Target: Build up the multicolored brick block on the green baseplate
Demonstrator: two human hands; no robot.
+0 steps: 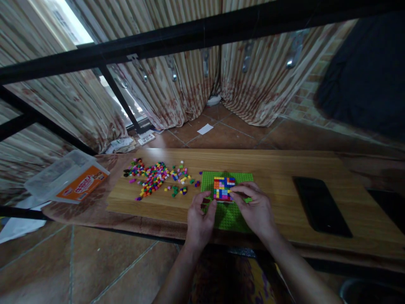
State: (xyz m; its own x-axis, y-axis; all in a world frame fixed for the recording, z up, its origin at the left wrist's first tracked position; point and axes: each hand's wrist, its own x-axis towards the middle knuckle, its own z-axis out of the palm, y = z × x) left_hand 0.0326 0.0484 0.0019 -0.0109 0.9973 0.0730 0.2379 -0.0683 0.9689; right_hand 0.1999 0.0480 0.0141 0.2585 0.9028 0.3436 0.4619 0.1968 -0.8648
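Note:
A green studded baseplate [228, 219] lies on the wooden board, and on it stands a square block of small multicoloured toy bricks [224, 188]. My right hand [257, 207] reaches over the plate from the right. Its thumb and forefinger pinch a small yellow brick [230, 191] at the right side of the block; the fingers partly cover it. On the other side, my left hand [201, 219] rests by the block's lower left corner, thumb and forefinger curved and apart. Something dark red shows in that gap, too dim to make out.
Loose bricks [156, 177] lie scattered on the board [272, 169] to the left. Farther left is a clear plastic box [63, 173] with an orange label. A black phone-like slab [321, 204] lies at the right. A dark metal rail [177, 36] crosses above the board.

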